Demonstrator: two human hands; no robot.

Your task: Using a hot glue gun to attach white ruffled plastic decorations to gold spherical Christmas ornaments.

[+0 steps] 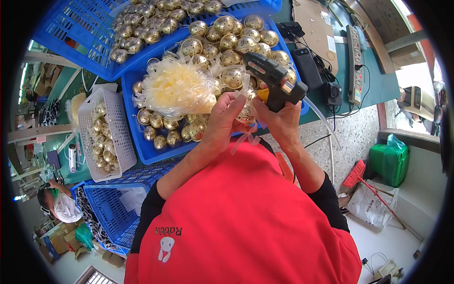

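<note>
A black hot glue gun (267, 71) with a yellow trigger is gripped in my right hand (282, 124), its nozzle pointing up and left over the gold balls. My left hand (223, 118) is closed, thumb and fingers pinching a sheer pale ribbon at a gold ball ornament (245, 116) between my hands. Part of that ball is hidden by my fingers. Loose ribbon tails (245, 139) hang below it, over my red apron. Just left of the left hand, a clear plastic bag of cream ribbon bows (177, 85) rests on many patterned gold balls (231, 57) in a blue crate (135, 135).
Another blue crate (78, 47) of gold balls overlaps behind. A white basket (87, 137) with more balls stands left, above an empty-looking blue crate (109, 208). To the right lie a black power bank-like box (306, 66), cables and a power strip (354, 64). A person (64, 203) sits far left.
</note>
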